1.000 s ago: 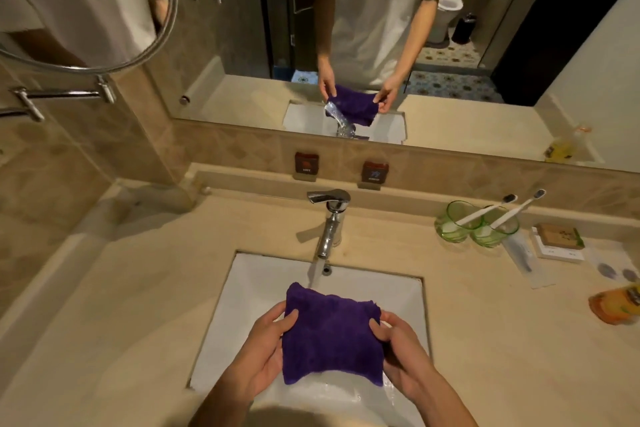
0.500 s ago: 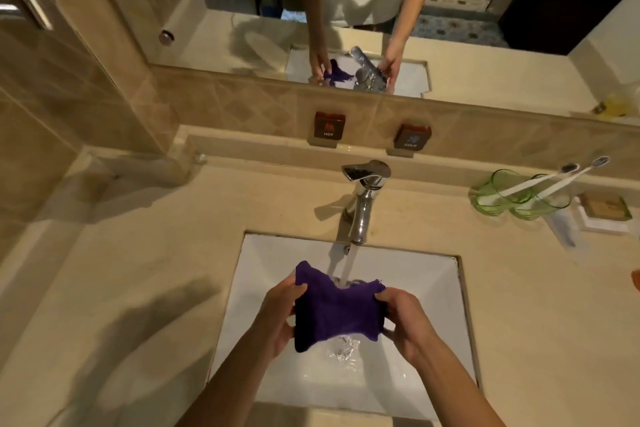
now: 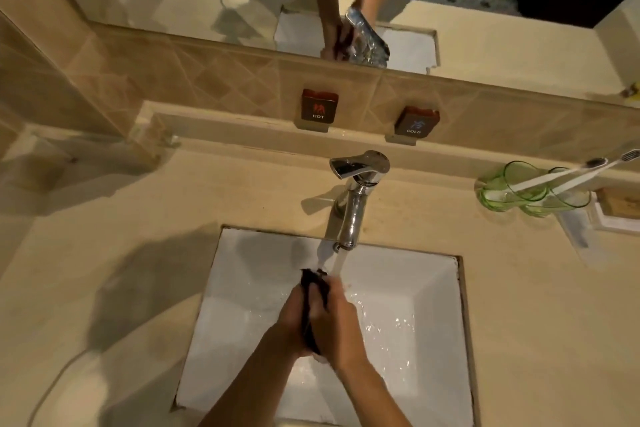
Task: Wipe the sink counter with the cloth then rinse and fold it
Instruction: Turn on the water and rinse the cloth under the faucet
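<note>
We see beige stone table (image 3: 104,270) | white sink (image 3: 429,288) set in centre | faucet (image 3: 356,198) far middle | green cups (image 3: 526,192), soap tray (image 3: 616,218) far right

Left grip (image 3: 294,322), right grip (image 3: 337,326) — pressed together, seemingly clenched

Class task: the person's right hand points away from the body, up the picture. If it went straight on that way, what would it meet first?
Probably the water stream just past the right hand, then the faucet spout; depth is hard to judge.

Glossy chrome faucet (image 3: 353,215), matt stone counter (image 3: 114,229)
</note>
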The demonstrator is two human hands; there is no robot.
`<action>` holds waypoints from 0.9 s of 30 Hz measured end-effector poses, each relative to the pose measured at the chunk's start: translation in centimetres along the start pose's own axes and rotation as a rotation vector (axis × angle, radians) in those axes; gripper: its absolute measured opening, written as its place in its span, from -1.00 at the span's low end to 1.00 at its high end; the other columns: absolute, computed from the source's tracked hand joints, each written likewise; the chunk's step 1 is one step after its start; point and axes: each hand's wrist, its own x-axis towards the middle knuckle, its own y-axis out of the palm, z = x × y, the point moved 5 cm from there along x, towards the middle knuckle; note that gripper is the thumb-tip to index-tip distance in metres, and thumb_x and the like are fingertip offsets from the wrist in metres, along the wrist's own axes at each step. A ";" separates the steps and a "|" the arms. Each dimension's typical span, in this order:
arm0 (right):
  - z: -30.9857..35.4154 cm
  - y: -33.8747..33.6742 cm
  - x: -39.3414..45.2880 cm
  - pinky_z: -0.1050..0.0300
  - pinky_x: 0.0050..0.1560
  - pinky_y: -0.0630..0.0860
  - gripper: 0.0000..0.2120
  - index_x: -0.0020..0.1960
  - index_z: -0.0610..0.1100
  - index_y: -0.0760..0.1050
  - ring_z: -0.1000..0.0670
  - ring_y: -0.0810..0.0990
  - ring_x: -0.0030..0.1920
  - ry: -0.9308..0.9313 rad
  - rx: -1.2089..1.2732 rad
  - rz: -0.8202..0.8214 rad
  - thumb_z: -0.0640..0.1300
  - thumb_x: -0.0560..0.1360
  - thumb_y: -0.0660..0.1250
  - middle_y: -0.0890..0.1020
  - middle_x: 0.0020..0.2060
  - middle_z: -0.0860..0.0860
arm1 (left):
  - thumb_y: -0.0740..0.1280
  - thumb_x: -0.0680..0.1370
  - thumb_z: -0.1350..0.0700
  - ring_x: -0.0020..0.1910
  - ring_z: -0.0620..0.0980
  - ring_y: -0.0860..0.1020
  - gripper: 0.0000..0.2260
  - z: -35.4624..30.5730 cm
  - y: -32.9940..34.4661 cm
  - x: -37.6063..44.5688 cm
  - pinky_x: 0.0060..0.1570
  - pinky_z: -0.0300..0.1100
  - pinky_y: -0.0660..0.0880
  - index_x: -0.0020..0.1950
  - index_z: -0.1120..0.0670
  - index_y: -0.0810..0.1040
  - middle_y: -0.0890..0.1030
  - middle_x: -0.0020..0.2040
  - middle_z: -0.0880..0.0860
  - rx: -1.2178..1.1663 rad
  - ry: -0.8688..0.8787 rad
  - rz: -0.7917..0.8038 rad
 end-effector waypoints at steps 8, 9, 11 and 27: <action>-0.7 0.5 0.5 -0.01 -0.31 0.57 -0.51 0.08 -0.05 0.43 -0.12 0.67 -0.34 -0.251 -0.504 -0.214 0.23 0.61 -0.15 0.68 -0.32 -0.02 | 0.32 0.56 -0.07 -0.35 -0.06 0.62 -0.77 0.3 0.3 -0.6 -0.25 -0.19 0.55 -0.13 0.08 0.58 0.59 -0.30 0.04 0.178 0.036 -0.136; -1.0 0.0 1.3 0.02 -0.35 0.52 -0.57 0.05 -0.07 0.41 -0.11 0.65 -0.37 -0.280 -0.565 -0.218 0.18 0.62 -0.11 0.64 -0.36 0.00 | 0.30 0.59 -0.09 -0.30 0.00 0.62 -0.70 0.3 0.4 -0.3 -0.22 -0.14 0.56 -0.12 0.11 0.62 0.62 -0.27 0.08 0.164 0.045 -0.108; -1.9 -1.0 3.2 0.06 -0.36 0.44 -0.79 0.02 -0.06 0.31 -0.05 0.56 -0.42 -0.248 -0.697 -0.167 0.04 0.67 0.02 0.49 -0.41 0.08 | 0.20 0.68 -0.06 -0.22 0.07 0.66 -0.63 0.3 0.4 0.0 -0.19 -0.08 0.59 -0.04 0.16 0.67 0.67 -0.21 0.14 0.160 0.080 -0.100; -1.0 3.3 0.6 -0.08 -0.28 0.69 -0.76 0.22 -0.12 0.45 -0.12 0.68 -0.29 -0.239 -0.445 0.178 -0.09 0.59 0.35 0.60 0.07 -0.16 | 0.49 0.50 0.27 0.21 0.45 0.59 -0.63 -1.4 1.4 -2.5 -0.28 -0.03 0.66 0.24 0.40 0.53 0.61 -0.09 0.20 0.537 0.700 -0.463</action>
